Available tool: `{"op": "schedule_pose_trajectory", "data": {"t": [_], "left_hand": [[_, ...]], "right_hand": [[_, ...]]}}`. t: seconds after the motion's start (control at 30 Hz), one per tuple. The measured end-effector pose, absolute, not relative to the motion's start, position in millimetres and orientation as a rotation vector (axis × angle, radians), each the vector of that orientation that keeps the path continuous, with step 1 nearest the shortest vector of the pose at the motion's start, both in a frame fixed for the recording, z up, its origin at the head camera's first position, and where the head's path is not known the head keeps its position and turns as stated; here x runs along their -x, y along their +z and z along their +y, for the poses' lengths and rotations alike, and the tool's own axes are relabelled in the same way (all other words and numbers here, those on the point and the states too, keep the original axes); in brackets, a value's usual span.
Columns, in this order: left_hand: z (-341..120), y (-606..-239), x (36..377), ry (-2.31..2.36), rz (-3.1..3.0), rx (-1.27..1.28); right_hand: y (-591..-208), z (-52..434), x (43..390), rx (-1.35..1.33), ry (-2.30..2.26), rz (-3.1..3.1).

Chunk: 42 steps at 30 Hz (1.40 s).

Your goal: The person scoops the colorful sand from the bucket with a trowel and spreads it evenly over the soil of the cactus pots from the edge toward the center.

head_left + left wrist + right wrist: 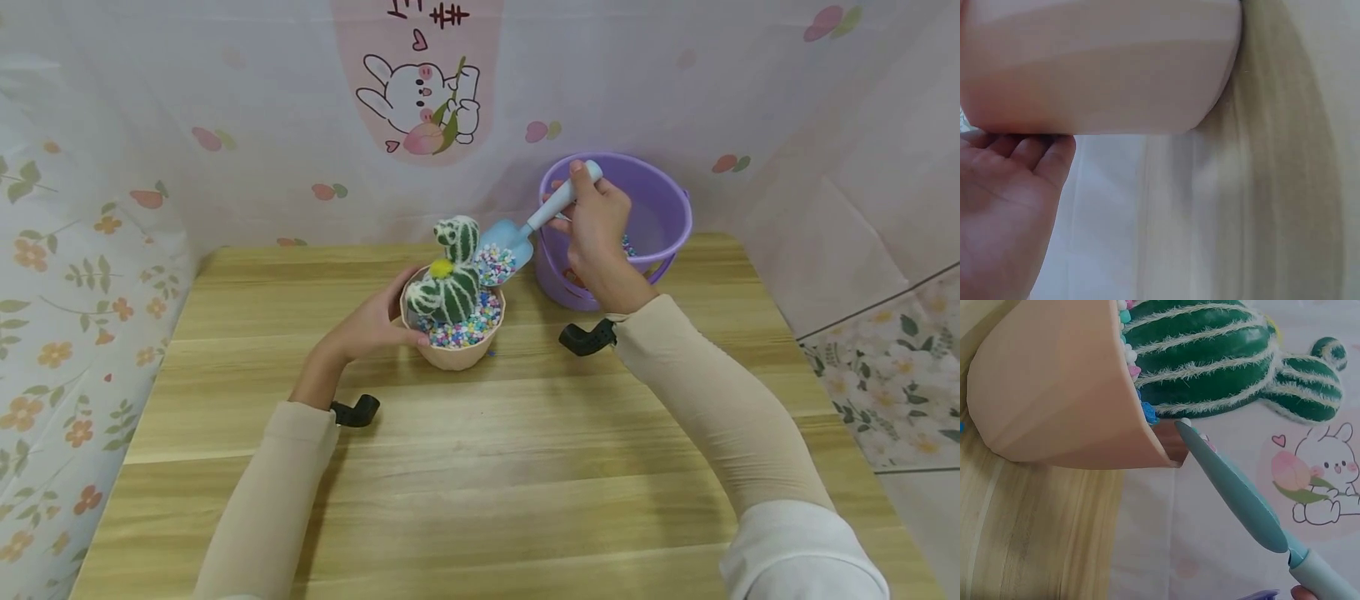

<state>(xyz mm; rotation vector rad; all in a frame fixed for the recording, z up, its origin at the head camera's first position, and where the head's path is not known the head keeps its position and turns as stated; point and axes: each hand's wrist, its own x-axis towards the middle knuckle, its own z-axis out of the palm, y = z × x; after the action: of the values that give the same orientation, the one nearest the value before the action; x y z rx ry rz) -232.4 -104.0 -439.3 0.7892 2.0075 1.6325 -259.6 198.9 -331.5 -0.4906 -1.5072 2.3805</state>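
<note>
A pink pot [454,355] stands mid-table with a green toy cactus [452,275] and coloured pebbles [467,332] in it. My left hand [372,323] grips the pot's left side; in the left wrist view the pot [1097,69] fills the top and my left hand's fingers [1016,156] lie under its edge. My right hand [592,227] holds the handle of a light blue scoop [508,250], whose blade, loaded with pebbles, hovers at the pot's far rim. In the right wrist view the scoop [1241,494] touches the rim of the pot [1054,400] beside the cactus [1210,359].
A purple bucket [660,218] with pebbles inside stands behind my right hand at the table's far right. The wooden table [480,483] is walled by a patterned cloth [420,92] at the back and sides.
</note>
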Motion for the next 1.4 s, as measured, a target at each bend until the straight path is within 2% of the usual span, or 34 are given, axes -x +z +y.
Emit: {"op": "schedule_pose_trajectory", "data": {"t": [0.47,0.9,1.4], "left_hand": [[-104,-437,243,1.640,1.848,-0.786],[-104,-437,230,1.653,1.981,-0.769],[-94,-431,217,1.440,2.280,-0.621]], "right_hand": [[-333,199,260,0.457,2.363,-1.510],[-331,201,259,0.443,2.330,-1.559],[-329,201,260,0.416,2.320,-1.552]]}}
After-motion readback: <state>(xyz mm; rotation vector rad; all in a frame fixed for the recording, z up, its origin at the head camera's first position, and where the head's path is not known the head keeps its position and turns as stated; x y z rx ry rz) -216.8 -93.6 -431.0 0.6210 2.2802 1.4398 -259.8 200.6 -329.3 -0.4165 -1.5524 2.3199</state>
